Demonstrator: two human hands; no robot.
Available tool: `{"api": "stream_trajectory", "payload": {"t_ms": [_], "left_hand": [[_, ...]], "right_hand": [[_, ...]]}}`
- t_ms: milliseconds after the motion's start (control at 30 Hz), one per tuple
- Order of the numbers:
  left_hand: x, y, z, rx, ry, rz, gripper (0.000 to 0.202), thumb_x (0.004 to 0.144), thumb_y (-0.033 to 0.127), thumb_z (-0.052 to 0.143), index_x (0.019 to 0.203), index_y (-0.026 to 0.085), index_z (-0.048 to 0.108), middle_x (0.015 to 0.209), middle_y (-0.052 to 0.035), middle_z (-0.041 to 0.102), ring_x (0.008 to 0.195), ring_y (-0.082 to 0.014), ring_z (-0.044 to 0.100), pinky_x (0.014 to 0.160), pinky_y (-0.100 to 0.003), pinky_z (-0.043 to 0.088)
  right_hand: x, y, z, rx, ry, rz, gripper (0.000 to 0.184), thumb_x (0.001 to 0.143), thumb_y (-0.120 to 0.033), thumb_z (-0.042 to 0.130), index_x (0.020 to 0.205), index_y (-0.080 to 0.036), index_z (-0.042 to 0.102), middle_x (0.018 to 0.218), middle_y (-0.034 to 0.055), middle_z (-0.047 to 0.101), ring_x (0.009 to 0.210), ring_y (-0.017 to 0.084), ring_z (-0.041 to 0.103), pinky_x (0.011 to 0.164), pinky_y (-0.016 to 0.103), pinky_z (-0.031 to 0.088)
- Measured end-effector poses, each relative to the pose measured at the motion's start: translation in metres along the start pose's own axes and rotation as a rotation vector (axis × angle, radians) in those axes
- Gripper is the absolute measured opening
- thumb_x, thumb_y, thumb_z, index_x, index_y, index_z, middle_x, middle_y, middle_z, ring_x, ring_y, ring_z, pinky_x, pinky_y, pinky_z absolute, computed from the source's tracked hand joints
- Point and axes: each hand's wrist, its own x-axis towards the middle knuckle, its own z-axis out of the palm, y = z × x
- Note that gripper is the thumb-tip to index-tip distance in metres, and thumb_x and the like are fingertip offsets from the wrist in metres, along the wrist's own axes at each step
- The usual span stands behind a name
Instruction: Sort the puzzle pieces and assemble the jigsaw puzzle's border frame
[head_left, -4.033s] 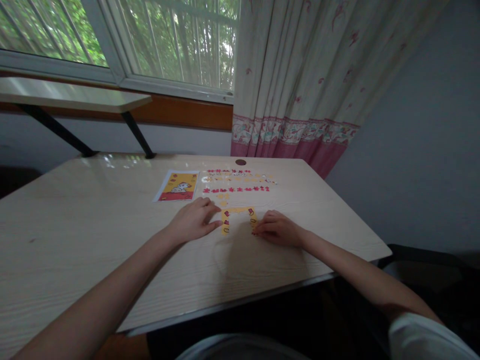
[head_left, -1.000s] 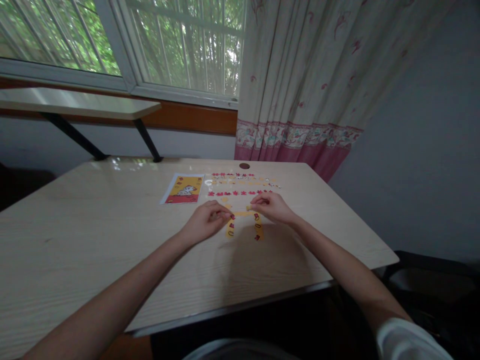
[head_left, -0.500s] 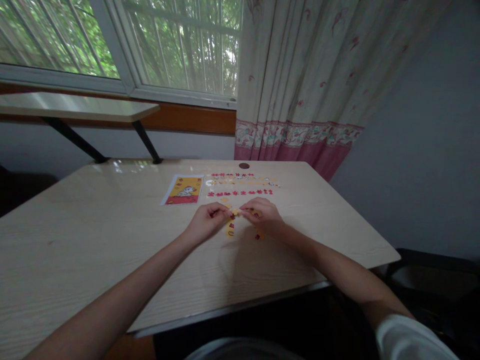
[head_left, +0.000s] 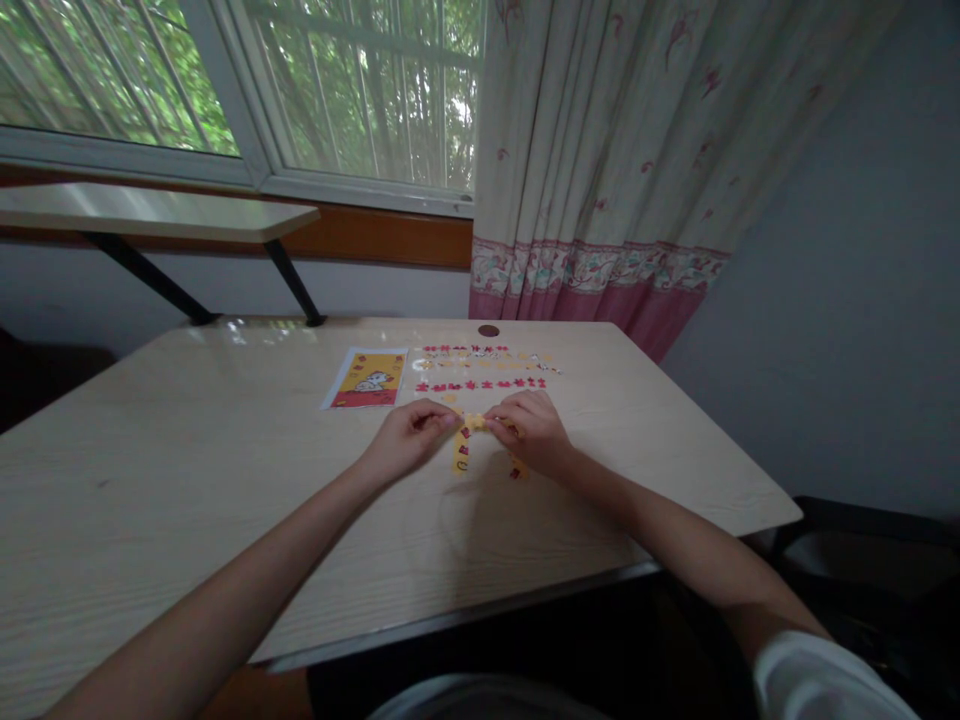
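Observation:
Over the desk, my right hand (head_left: 531, 430) pinches a small yellow jigsaw puzzle piece (head_left: 477, 422) between thumb and fingertips. My left hand (head_left: 412, 438) is closed too, its thumb and forefinger pressed at the left side of the same spot, on the top end of a joined strip. This strip of yellow puzzle pieces (head_left: 461, 452) with dark red marks runs toward me below the fingertips. More yellow and red pieces (head_left: 517, 467) lie partly hidden under my right hand. One loose yellow piece (head_left: 449, 398) rests just beyond the fingers.
A printed picture card (head_left: 369, 380) with a white animal on yellow and red lies behind my left hand. Rows of red pieces (head_left: 480, 385) and mixed yellow and white pieces (head_left: 491, 358) stretch across the back of the desk (head_left: 225, 470). A raised shelf (head_left: 150, 212) stands at the left rear.
My right hand has shifted slightly right, and the gap between the two hands' fingertips is a bit wider, showing more of the yellow piece. The rows and the card stay put.

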Motion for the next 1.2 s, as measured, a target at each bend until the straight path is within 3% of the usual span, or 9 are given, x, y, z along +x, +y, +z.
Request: {"api": "stream_trajectory", "payload": {"t_ms": [167, 300, 533, 767, 1200], "left_hand": [[0.001, -0.005, -0.018, 0.378, -0.091, 0.176, 0.025, 0.083, 0.033, 0.050, 0.092, 0.018, 0.067, 0.085, -0.0072, 0.065, 0.080, -0.0188, 0.056, 0.075, -0.034, 0.044], [-0.002, -0.009, -0.022, 0.535, -0.192, 0.306, 0.030, 0.084, 0.035, 0.050, 0.106, 0.020, 0.064, 0.090, -0.0079, 0.059, 0.086, -0.0201, 0.053, 0.080, -0.035, 0.042], [-0.004, -0.008, -0.019, 0.568, -0.301, 0.362, 0.038, 0.083, 0.043, 0.052, 0.115, 0.023, 0.060, 0.091, -0.0068, 0.054, 0.087, -0.0207, 0.049, 0.079, -0.034, 0.040], [-0.005, -0.008, -0.019, 0.628, -0.330, 0.363, 0.037, 0.081, 0.042, 0.054, 0.110, 0.020, 0.062, 0.089, -0.0072, 0.053, 0.088, -0.0218, 0.048, 0.079, -0.034, 0.039], [-0.006, -0.005, -0.019, 0.676, -0.345, 0.392, 0.043, 0.082, 0.050, 0.051, 0.109, 0.018, 0.061, 0.090, -0.0084, 0.054, 0.087, -0.0229, 0.049, 0.076, -0.035, 0.039]], "right_hand": [[-0.005, -0.006, -0.006, 0.030, -0.021, 0.034, 0.023, 0.086, -0.037, 0.049, 0.081, -0.021, 0.065, 0.076, 0.0043, 0.061, 0.077, 0.016, 0.053, 0.075, 0.031, 0.032], [-0.013, -0.016, 0.001, 0.149, -0.110, 0.042, 0.011, 0.080, -0.028, 0.057, 0.077, -0.021, 0.065, 0.072, 0.0012, 0.061, 0.073, 0.013, 0.055, 0.072, 0.028, 0.034], [-0.018, -0.028, 0.010, 0.250, -0.317, 0.090, 0.003, 0.072, -0.020, 0.063, 0.071, -0.018, 0.064, 0.063, -0.0019, 0.060, 0.063, 0.011, 0.053, 0.070, 0.025, 0.037], [-0.020, -0.029, 0.012, 0.253, -0.353, 0.059, 0.007, 0.074, -0.020, 0.059, 0.070, -0.018, 0.064, 0.063, -0.0012, 0.061, 0.061, 0.010, 0.051, 0.066, 0.023, 0.037], [-0.022, -0.025, 0.013, 0.199, -0.352, 0.046, 0.007, 0.074, -0.020, 0.059, 0.078, -0.018, 0.064, 0.070, -0.0005, 0.061, 0.070, 0.012, 0.054, 0.073, 0.026, 0.037]]}}
